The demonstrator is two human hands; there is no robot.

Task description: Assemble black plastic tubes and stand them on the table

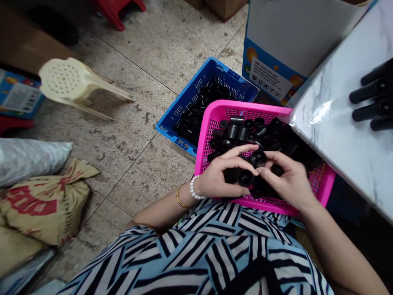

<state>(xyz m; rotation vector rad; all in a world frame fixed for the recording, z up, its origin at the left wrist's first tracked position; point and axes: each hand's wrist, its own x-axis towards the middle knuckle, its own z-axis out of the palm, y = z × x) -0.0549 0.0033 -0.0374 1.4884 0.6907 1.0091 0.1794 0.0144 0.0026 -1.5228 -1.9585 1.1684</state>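
A pink basket [205, 135] of black cylindrical parts rests at my lap. Over it, my left hand [225, 176], with a pearl bracelet and a gold bangle at the wrist, is curled around black round parts, one of them a hollow-ended part [245, 177]. My right hand [287, 178] pinches another black round part [257, 158] between thumb and fingers, close to my left fingertips. How many parts lie in the left palm is hidden.
Behind the pink basket, a blue crate [172, 119] holds small black parts. A marbled table [334, 119] with black tubes [368, 91] stands at right, beside a carton [273, 69]. At left are a cream stool [64, 80] and tied sacks [46, 205].
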